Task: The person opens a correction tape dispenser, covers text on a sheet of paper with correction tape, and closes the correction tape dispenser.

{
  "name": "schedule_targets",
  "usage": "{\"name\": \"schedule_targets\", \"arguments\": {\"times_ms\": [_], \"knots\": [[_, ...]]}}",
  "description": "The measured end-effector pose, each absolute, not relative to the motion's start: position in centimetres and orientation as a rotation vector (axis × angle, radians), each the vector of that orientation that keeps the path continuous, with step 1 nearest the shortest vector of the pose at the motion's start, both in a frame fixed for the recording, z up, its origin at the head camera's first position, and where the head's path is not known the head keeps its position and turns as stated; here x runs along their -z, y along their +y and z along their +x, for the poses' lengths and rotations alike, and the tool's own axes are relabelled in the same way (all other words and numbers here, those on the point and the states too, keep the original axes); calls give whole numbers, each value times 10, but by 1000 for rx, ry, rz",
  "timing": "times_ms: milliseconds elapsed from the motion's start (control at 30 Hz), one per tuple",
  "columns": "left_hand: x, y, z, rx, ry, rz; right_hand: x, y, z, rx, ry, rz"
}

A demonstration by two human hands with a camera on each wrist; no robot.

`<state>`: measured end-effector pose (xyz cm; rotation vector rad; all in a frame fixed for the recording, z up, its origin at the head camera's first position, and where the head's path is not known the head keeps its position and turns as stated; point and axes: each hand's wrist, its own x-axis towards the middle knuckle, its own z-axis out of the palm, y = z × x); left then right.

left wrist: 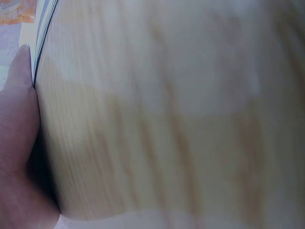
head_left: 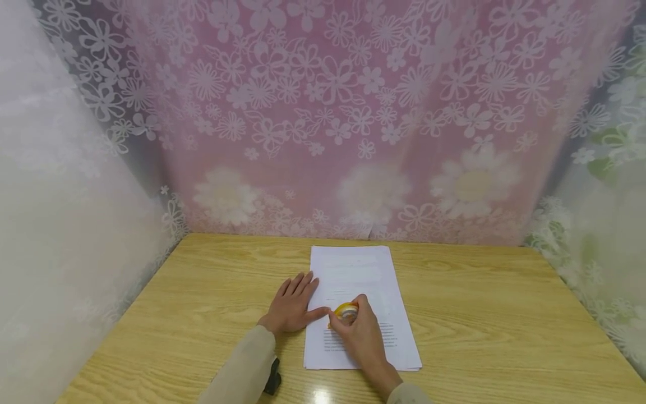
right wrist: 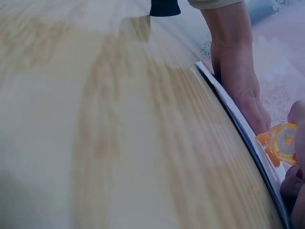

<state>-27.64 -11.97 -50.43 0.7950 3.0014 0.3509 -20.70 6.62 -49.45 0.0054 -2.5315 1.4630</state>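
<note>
A stack of printed paper sheets (head_left: 353,266) lies upright on the wooden table. My right hand (head_left: 364,339) pinches a yellow-orange correction tape (head_left: 347,308) between thumb and fingers, its tip down at the printed lines. In the right wrist view the see-through orange case of the correction tape (right wrist: 284,143) shows a pale round reel inside. Flat across the left edge of the stack rests my left hand (head_left: 292,308), fingers spread and straight, its thumb reaching over the paper close to the tape's tip. The left wrist view catches only part of the left hand (left wrist: 16,129).
The wood-grain table (head_left: 479,314) extends on both sides of the paper. A pink curtain with white flowers (head_left: 343,112) hangs behind it, and pale sheeting closes in the left and right sides. A small black device (head_left: 273,379) sits by the left wrist.
</note>
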Motion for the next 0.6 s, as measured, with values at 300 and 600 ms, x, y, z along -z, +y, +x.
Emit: {"name": "schedule_targets", "arguments": {"times_ms": [300,600], "knots": [[510,-119,-279,-381,3007,808,495,75,-207,-1464,-2556,-6],[515,-119,-280,-394,3022,795,496,80,-205,-1458,-2557,8]]}}
